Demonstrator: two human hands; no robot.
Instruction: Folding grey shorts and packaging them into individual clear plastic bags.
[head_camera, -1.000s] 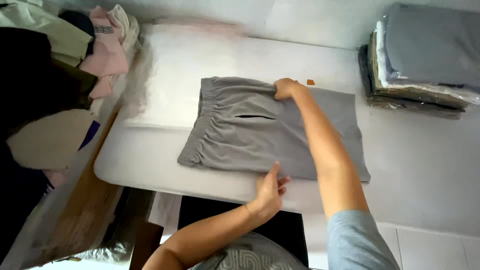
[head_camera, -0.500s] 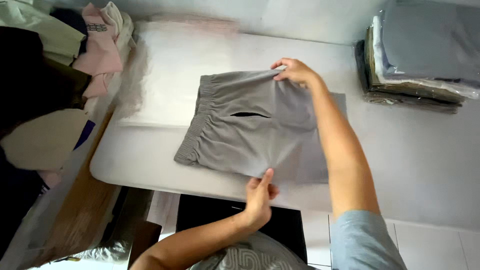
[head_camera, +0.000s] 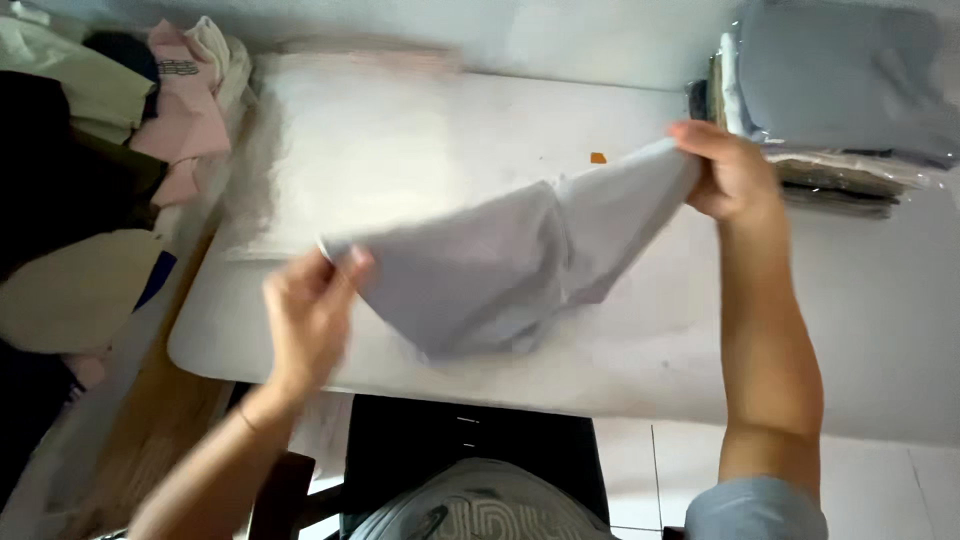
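The left hand pinches one corner of the grey shorts and the right hand grips the opposite end, lifting the cloth off the white table so it hangs stretched between them.

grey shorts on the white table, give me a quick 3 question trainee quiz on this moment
1. True or false: the grey shorts lie flat on the white table.
2. Which hand grips the end nearest the stack of bagged clothes?
3. The small orange scrap lies: A) on the table B) on the floor C) on the stack.

Key: 1 false, both hands hold them up; 2 the right hand, the left hand has the other end; 3 A.
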